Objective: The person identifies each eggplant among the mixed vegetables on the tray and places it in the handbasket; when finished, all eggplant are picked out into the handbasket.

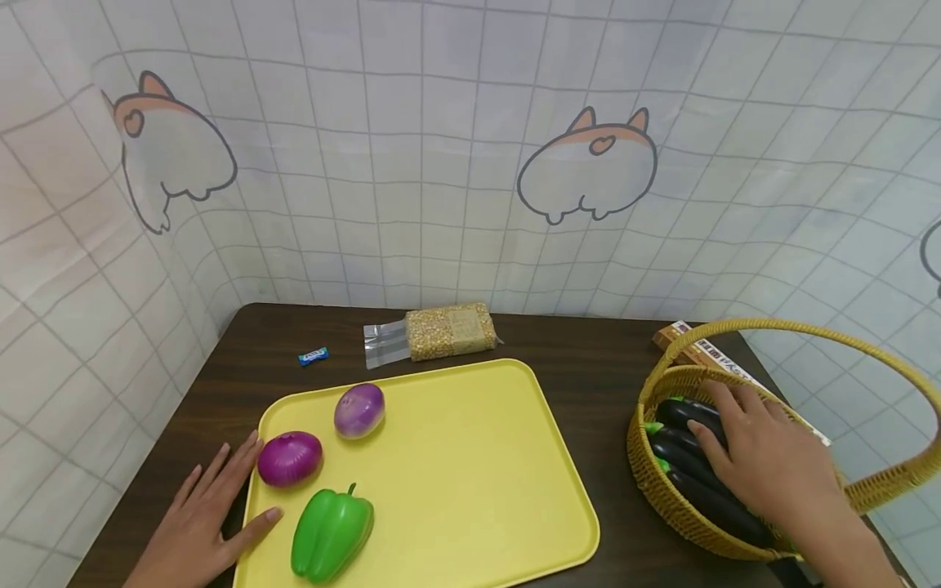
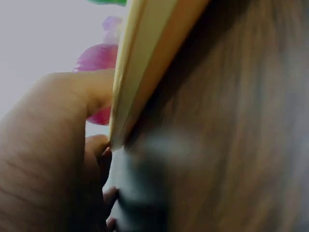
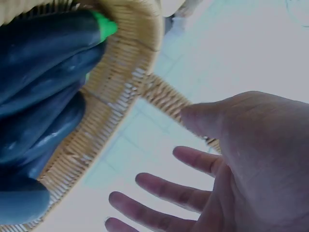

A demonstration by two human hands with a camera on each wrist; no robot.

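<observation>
Inside a yellow woven basket (image 1: 647,486) at the right lie several dark eggplants (image 1: 709,500) with green caps. My right hand (image 1: 779,461) is over them, fingers reaching into the basket. In the right wrist view that hand (image 3: 260,164) has spread fingers and holds nothing. A yellow tray (image 1: 470,465) carries a purple onion (image 1: 290,459), a purple-and-white round vegetable (image 1: 359,411) and a green bell pepper (image 1: 332,535). At the tray's left edge rests my left hand (image 1: 198,523), fingers extended beside the onion, thumb over the rim. The left wrist view shows the thumb against the tray rim (image 2: 140,63).
Behind the tray lies a clear bag of yellow kernels (image 1: 450,331), with a small blue packet (image 1: 313,356) to its left. A long box (image 1: 709,355) sits partly hidden behind the basket, whose tall handle (image 1: 801,327) arches above it. A tiled-pattern curtain (image 1: 441,163) surrounds the dark wooden table (image 1: 581,367).
</observation>
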